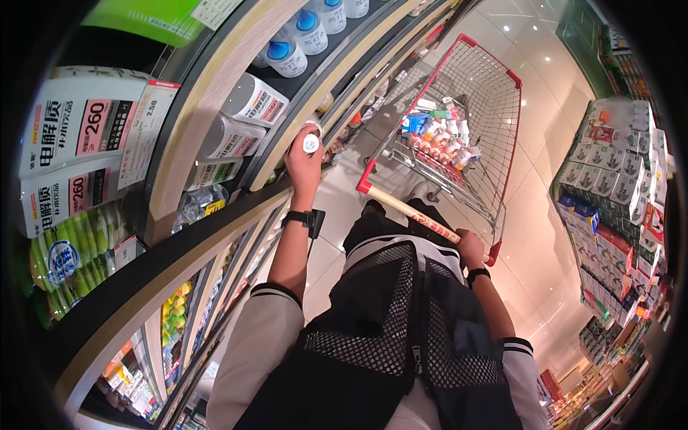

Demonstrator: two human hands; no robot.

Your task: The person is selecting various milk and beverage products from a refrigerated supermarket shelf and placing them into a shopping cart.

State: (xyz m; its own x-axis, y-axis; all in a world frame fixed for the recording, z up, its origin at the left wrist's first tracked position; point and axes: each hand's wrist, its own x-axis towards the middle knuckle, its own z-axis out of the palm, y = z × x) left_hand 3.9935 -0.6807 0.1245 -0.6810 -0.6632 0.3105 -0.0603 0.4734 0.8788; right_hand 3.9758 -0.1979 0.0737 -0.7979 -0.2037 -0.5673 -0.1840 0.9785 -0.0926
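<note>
My left hand (pixel 304 168) is closed around a bottle with a white cap (pixel 310 144), held upright at the edge of the shelf. Most of the bottle is hidden by my fingers and the angle from above. My right hand (pixel 470 248) grips the handle (pixel 412 213) of a shopping cart near its right end. Inside the wire cart (pixel 494 72) lies a pile of bottles with orange and white parts (pixel 444 143), together with a blue pack (pixel 416 123).
Shelving (pixel 215 79) with wood-coloured edges runs along my left, holding labelled drink packs (pixel 79 125) and bottles with blue tops (pixel 308 32). Across the tiled floor (pixel 534 193), stacked cartons (pixel 609 168) stand on the right. The cart is directly ahead of me.
</note>
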